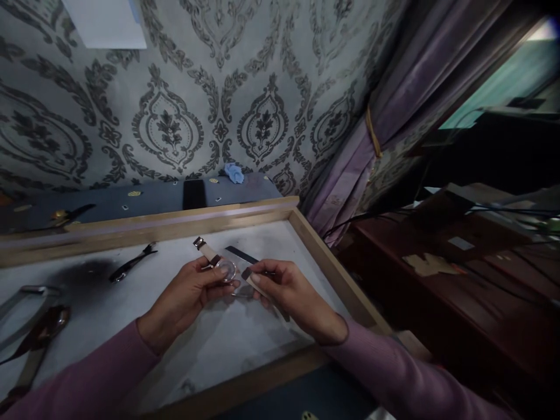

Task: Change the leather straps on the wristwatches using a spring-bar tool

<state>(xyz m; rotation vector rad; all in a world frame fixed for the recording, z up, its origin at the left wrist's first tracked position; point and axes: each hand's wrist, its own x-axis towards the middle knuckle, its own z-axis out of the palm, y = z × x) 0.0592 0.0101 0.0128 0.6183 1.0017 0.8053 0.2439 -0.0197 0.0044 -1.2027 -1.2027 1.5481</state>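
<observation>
I count one watch (226,269) in my hands, and it is just above the tray's white floor. My left hand (184,297) grips its round case between thumb and fingers, with one length of its band reaching up and away to a metal buckle (199,242). My right hand (286,289) pinches one loose strap (250,275), brown and tan, whose near end sits just beside the case, seemingly apart from it.

The one container here is the tray (315,245), shallow and wood-framed. Besides what I hold over it, I count in it one dark strip (240,255), lying just beyond my right fingers, and one slim black item (132,263) to the left, well apart from my hands; I cannot tell quite what that is. Farther left lie at least two more bands, one grey (32,318) and one brown (37,337), overlapping near the picture's edge, so I cannot count them surely.

Behind the tray, the desk (161,198) under its blue patterned cover carries one black rectangle (193,193) and, to its right, one crumpled blue piece (234,172).
</observation>
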